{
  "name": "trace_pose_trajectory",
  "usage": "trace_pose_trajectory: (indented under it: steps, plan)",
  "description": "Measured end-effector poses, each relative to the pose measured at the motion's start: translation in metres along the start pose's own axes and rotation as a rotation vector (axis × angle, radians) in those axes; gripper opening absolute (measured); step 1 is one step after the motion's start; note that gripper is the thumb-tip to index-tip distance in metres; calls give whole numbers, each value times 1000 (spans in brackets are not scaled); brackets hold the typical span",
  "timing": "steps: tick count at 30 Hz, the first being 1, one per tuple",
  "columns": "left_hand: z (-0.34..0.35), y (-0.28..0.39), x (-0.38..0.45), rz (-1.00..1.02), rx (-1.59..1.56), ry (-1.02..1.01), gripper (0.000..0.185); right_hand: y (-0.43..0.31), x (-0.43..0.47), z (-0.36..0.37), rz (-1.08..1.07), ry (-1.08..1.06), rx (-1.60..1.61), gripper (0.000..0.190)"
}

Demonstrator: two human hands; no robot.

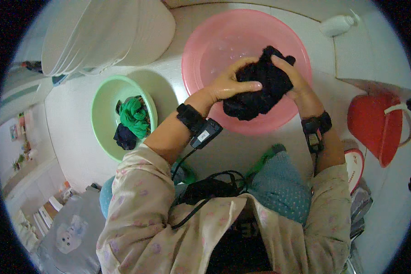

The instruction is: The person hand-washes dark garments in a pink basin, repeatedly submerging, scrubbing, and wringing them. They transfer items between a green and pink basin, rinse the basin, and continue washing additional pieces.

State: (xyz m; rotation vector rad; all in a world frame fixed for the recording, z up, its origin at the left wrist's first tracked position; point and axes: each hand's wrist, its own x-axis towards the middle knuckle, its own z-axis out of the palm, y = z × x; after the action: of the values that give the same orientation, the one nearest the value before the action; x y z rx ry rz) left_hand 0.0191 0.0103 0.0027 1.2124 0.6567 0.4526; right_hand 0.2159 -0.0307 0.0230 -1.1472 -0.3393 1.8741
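Observation:
A bunched black cloth (pixel 260 89) is held between both hands above a large pink plastic basin (pixel 245 126). My left hand (pixel 238 82) grips its left side, with the thumb lying across the fabric and the other fingers partly hidden behind it. On the right side, my right hand (pixel 293 75) clasps the cloth, its thumb near the top; its other fingers are mostly hidden. Clear liquid with some bubbles shows in the basin. To the left, a light green basin (pixel 101 137) holds a twisted green cloth (pixel 134 114) and a dark navy cloth (pixel 125 137).
A red plastic pitcher (pixel 373 123) stands at the right, with a white and red object (pixel 354 167) below it. A white bottle (pixel 337 25) lies at the upper right. A large pale container (pixel 113 34) occupies the upper left. Black cables (pixel 191 214) cross my lap.

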Motion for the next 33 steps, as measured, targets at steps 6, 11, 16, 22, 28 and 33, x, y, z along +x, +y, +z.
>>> trace_pose_trajectory:
  steps: [6,11,16,22,28,33]
  plan:
    - [-5,9,10,-129,-616,255,56,-36,-18,44,-626,37,-793,37]
    - [16,7,10,-105,-983,128,44,-36,-34,71,-1305,-91,-1304,29]
    - [26,21,14,-73,-1096,117,58,-42,-32,55,-1061,59,-651,27]
    - [21,60,25,311,-589,353,56,-43,-6,18,-553,-33,210,28]
    - [26,96,13,749,255,340,50,-17,13,4,-242,-109,339,30]
    - [31,120,-13,862,799,-127,41,-15,-1,15,-256,-307,-162,30]
